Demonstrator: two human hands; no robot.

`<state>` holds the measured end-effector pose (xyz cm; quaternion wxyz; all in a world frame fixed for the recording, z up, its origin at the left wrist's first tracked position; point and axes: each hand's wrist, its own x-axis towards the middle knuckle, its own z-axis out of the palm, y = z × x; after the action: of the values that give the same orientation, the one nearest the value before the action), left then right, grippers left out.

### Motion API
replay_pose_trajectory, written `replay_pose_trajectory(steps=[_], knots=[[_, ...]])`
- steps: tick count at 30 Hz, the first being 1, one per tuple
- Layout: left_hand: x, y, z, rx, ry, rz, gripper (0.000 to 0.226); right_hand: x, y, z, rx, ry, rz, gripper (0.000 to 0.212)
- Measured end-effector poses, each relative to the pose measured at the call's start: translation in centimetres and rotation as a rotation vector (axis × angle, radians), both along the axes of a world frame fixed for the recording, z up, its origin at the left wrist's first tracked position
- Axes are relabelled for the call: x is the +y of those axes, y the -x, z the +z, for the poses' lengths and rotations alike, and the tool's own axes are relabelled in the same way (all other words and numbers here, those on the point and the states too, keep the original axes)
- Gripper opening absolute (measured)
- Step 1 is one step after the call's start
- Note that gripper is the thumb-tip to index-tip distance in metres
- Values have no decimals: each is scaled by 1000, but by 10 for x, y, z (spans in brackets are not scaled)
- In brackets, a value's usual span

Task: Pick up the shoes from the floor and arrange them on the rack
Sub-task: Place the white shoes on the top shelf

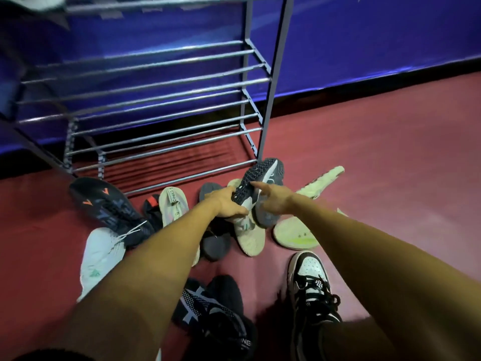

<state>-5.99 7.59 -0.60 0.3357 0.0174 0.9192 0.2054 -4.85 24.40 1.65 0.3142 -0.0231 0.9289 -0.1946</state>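
**Two hands on a grey shoe before a metal rack**

Two bare arms reach forward over a scatter of shoes on a red floor (390, 152). The left hand (225, 203) has its grip clamped on the near end of a dark grey shoe (263, 178). Its fingers curl over the shoe and its thumb stretches out below.

The shoe is raised and tilted, with its studded sole turned to the left. Its far end is close to the right front leg of the rack (156, 100). The right hand (273, 198) is at the shoe's right side, forefinger straight against the sole. Whether its grip is closed on the shoe cannot be told.

The rack, with tiers of grey metal bars, stands far in the scene against a blue wall (364, 48).

- **Left:** a black shoe with orange marks (104, 207) lies partly over a white shoe (99, 259).
- **Under the hands:** a beige shoe (250, 238) lies sole up.
- **Right:** a pale shoe with a green streak (296, 235) lies on the floor.
- **Near:** a black knit shoe (213, 308) sits beside a black-and-white sneaker (309, 282).
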Motion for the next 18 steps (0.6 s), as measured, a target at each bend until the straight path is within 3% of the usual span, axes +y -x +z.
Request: replay_pose_trajectory(steps=[3,6,11,18], knots=[[-16,1,53,-4,-164,45,49,-12,4,48,132,-43,72,75],[-32,-4,119,48,-184,8,42,-27,5,107,243,-49,148,71],[-58,-13,199,129,-235,49,60,-51,10,190,365,25,163,67],[-103,-27,259,133,-630,294,32,-89,10,242,660,428,0,48]])
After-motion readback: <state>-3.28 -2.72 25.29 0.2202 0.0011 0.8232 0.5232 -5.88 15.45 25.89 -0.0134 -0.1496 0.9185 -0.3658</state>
